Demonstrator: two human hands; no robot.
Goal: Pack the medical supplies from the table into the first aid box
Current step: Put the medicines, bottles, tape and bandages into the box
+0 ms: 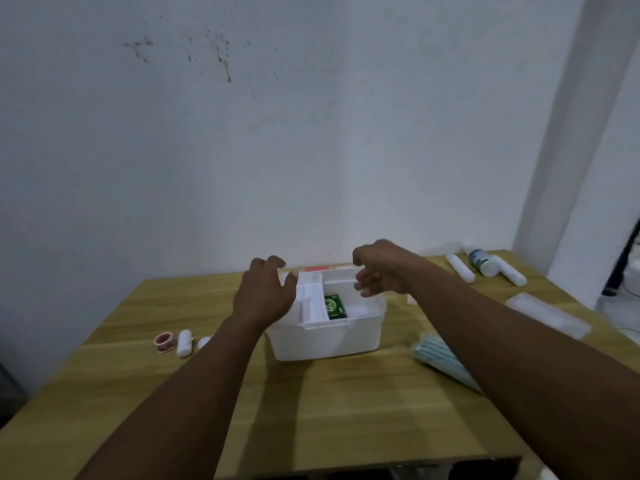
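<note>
A white first aid box (325, 336) stands open at the table's middle, with a green packet (334, 306) inside and a white inner tray (311, 299) at its left side. My left hand (265, 292) rests against the box's left rim beside the tray, fingers spread. My right hand (379, 268) hovers over the box's right rear corner, fingers curled loosely with nothing visibly in them. Left of the box lie a red tape roll (163, 342) and a white bandage roll (184, 342). A pack of blue masks (440, 358) lies to the right, partly under my right forearm.
At the back right of the wooden table (332, 403) lie two white rolls (460, 267) (509, 270) and a white bottle (482, 261). A clear flat packet (549, 313) sits near the right edge. A white wall stands just behind the table.
</note>
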